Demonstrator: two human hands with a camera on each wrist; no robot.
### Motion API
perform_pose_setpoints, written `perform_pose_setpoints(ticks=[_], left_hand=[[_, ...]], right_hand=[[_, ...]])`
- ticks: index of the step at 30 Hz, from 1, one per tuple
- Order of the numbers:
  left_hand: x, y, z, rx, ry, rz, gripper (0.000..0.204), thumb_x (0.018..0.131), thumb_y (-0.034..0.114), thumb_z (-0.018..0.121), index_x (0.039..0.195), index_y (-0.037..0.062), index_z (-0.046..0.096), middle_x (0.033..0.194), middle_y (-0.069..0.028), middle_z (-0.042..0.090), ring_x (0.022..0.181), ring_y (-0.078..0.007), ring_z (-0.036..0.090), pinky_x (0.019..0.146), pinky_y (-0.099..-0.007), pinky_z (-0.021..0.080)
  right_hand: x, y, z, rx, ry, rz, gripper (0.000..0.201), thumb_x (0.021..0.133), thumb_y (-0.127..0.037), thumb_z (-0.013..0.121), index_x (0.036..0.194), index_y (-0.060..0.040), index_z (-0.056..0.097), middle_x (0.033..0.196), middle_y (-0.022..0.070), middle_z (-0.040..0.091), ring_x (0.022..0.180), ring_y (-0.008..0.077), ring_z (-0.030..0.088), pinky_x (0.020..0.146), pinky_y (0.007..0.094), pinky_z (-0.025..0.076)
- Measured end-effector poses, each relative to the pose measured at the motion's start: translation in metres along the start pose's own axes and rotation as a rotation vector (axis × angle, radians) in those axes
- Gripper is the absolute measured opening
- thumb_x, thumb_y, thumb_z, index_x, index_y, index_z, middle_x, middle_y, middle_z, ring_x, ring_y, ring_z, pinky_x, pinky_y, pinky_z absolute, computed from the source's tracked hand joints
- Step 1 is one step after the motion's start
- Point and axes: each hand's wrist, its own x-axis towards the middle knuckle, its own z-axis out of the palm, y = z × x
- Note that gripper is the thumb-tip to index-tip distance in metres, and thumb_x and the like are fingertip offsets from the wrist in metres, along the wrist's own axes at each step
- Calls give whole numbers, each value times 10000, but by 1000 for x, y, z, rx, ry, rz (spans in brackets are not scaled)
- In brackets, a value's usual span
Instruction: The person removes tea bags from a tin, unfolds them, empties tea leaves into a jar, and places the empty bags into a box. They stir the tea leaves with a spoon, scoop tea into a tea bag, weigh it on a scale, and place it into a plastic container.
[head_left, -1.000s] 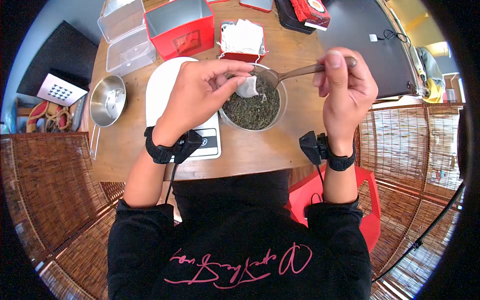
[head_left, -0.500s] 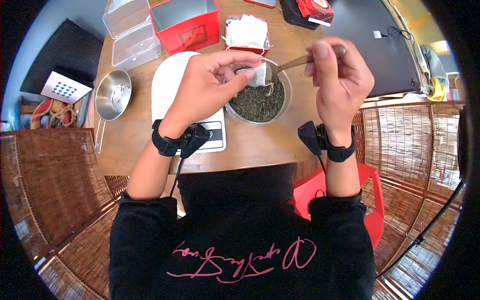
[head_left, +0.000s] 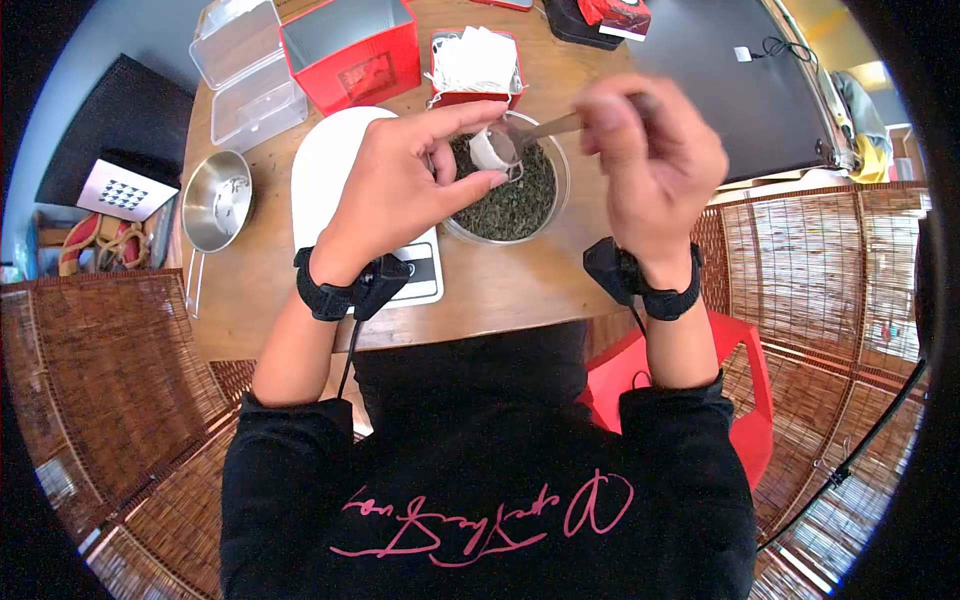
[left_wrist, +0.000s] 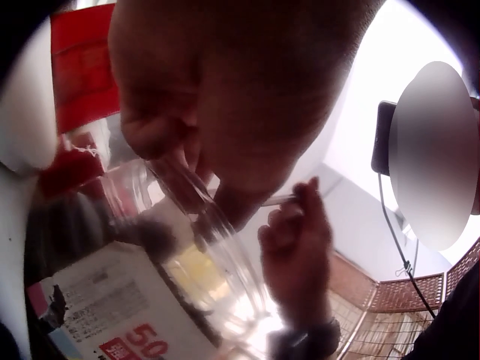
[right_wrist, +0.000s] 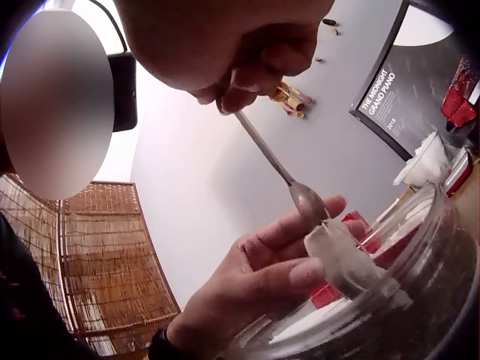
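Note:
A small white bag (head_left: 489, 152) is pinched between thumb and fingers of the left hand (head_left: 405, 180), above a clear round bowl (head_left: 563, 190) of dark dried leaves (head_left: 515, 205). The right hand (head_left: 660, 165) grips the handle of a spoon (head_left: 548, 128). In the right wrist view the bowl of the spoon (right_wrist: 308, 204) tips down at the mouth of the bag (right_wrist: 341, 259), held by the left hand (right_wrist: 262, 277). The left wrist view shows the left hand (left_wrist: 225, 90) from close by, with the bag hidden.
Behind the bowl stands a red tin of white bags (head_left: 477, 65), beside a larger red box (head_left: 360, 70) and clear containers (head_left: 260, 105). A white scale (head_left: 425, 285) lies under the left forearm; a metal pan (head_left: 215, 205) sits at the left. A black board (head_left: 740, 100) is at the right.
The right hand has moved left, and the spoon's end has come to the mouth of the bag. The left hand still pinches the bag, which has tilted.

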Motion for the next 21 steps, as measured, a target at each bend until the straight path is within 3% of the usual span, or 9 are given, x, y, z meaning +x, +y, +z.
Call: perform_pose_setpoints(ticks=[4,6,8,13,16,18,19,21], left_hand=[[1,1,0,-85,29,19,576,788,-10,811,1340,83,677,1112,-40,775,558,16,405,512,-176,347],[1,1,1,-104,86,41,515,803,-8,798,1301,83,703,1035,-24,783,564,16,421,519,-174,351],[3,-1,0,-93,96,41,482,812,-1,792,1281,83,715,1018,-22,785,567,15,426,525,-173,354],[3,0,-3,-54,101,12,379,835,27,782,1208,85,752,989,-9,787,611,11,460,523,-181,359],[6,2,-5,133,92,133,315,820,40,787,1131,88,780,977,-24,784,698,-66,550,622,-232,448],[8,0,-5,191,140,395,279,758,56,784,1032,110,804,973,-52,767,859,-228,618,804,-337,515],[7,1,-6,189,134,395,279,758,56,784,1032,110,804,973,-52,767,859,-228,618,804,-337,515],[3,7,-7,264,-67,333,320,742,44,792,1055,108,799,1152,-34,748,1095,-262,586,1018,-384,442]], right_hand=[[-2,3,-5,44,35,-18,158,987,-144,692,960,7,728,775,34,695,630,48,576,548,211,427],[-2,4,-7,1,45,-63,167,1003,-150,677,967,8,718,792,31,696,628,43,569,543,203,421],[-1,-1,-10,215,211,49,186,1027,-171,652,978,3,697,820,24,690,615,41,553,534,192,412],[-7,9,-19,160,200,58,192,1031,-179,653,984,4,686,830,23,684,622,41,547,531,188,407],[-13,13,-19,165,132,94,195,1026,-187,662,990,4,688,842,27,688,658,50,562,575,201,438],[-14,8,-21,150,145,119,195,1025,-186,662,992,4,689,849,28,691,661,50,559,580,201,439],[-14,6,-22,136,153,144,195,1025,-186,662,994,4,690,856,29,695,664,49,556,585,200,441],[-15,7,-22,152,150,146,194,1024,-186,662,994,4,692,851,28,696,658,48,554,580,199,440]])
